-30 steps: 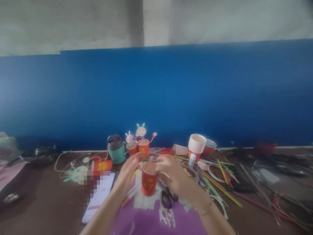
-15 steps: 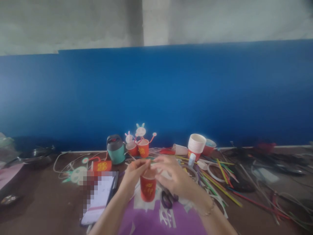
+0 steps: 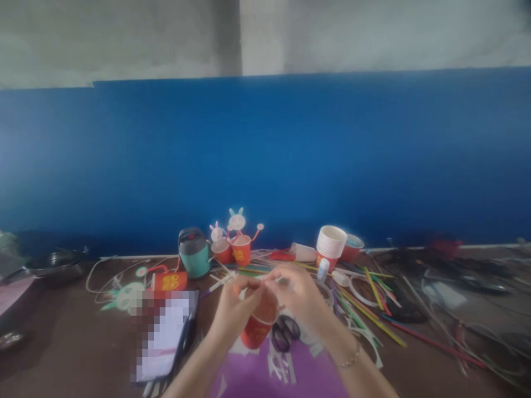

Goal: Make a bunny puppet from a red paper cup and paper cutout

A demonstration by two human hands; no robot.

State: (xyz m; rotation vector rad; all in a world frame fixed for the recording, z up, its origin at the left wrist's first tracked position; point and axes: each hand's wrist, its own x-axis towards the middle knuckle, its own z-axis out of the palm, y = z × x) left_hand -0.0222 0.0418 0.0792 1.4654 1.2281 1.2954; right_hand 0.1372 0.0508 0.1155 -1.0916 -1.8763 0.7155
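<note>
A red paper cup (image 3: 256, 333) with yellow lettering is tilted so that its open mouth faces me. My left hand (image 3: 237, 308) is closed at the left and far side of the rim, and a small orange bit shows by its fingers. On the other side my right hand (image 3: 299, 296) pinches at the far rim, its fingertips meeting those of the left. Whatever small piece may lie between the fingertips is too blurred to make out. Just right of the cup are dark scissors (image 3: 285, 333), above a purple sheet (image 3: 307, 376) with white paper scraps.
A phone (image 3: 168, 337) lies to the left. Behind it are a tipped red cup (image 3: 170, 281), a teal container (image 3: 194, 258) and a rabbit-figure cup (image 3: 241, 250). A stack of paper cups (image 3: 331, 243) and a glue bottle (image 3: 323, 270) stand right, near scattered coloured pipe cleaners (image 3: 373, 320).
The cup has gone from nearly upright to tilted, its mouth now turned toward me. My right hand's spread fingers have closed in at the rim beside the left.
</note>
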